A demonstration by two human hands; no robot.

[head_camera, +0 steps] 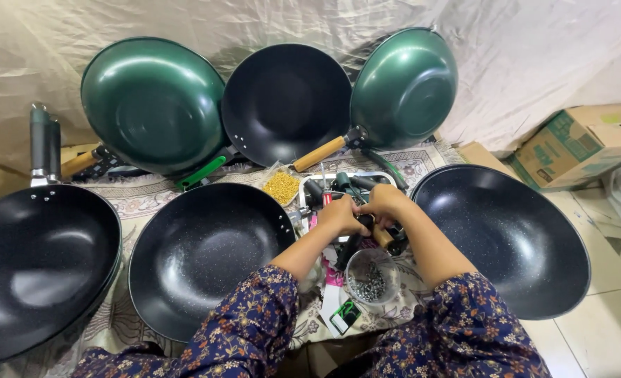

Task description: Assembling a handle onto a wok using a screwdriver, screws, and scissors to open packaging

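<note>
While both hands, left hand (340,215) & right hand (384,203), clamp wooden pan handle (382,236) together: slip risk, could upset screw bowl (370,278) below.

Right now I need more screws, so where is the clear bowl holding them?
In the head view, the clear bowl of screws sits low at centre, just below both hands, between the two nearest black woks.

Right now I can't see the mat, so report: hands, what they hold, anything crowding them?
Left hand and right hand together, gripping a wooden-ended pan handle. Clear cup of screws just below. Black woks flank both arms.
</note>
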